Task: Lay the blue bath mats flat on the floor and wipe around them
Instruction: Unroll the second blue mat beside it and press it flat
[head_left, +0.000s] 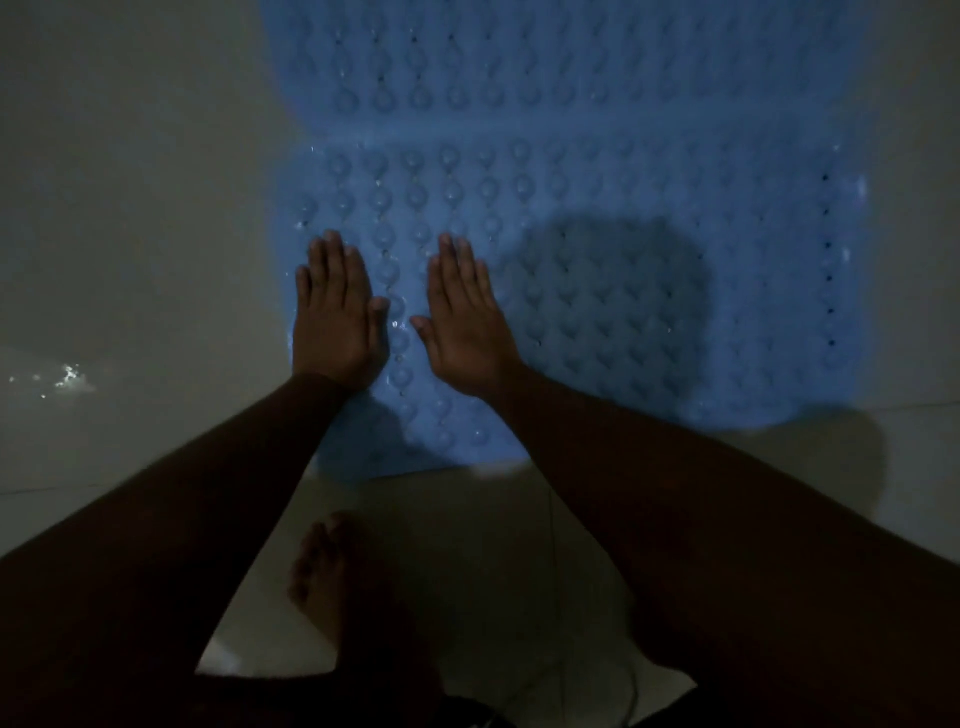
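**Q:** Condition of the mats?
**A:** The near blue bath mat (753, 270) lies flat on the floor (130, 208). It has rows of round bumps and small holes, with water drops on it. A second blue mat (571, 67) adjoins its far edge.

**Q:** Hands?
**A:** The left hand (337, 322) and right hand (467, 327) rest palm-down on the near mat's left part, fingers straight, gripping nothing.

**Q:** Surroundings?
**A:** Pale glossy tiles in dim light. A bare foot (332, 582) stands near the mat's near edge.

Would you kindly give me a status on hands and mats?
Left hand and right hand open, flat on near blue mat. Second blue mat just beyond. Bare foot on floor, off the mats.
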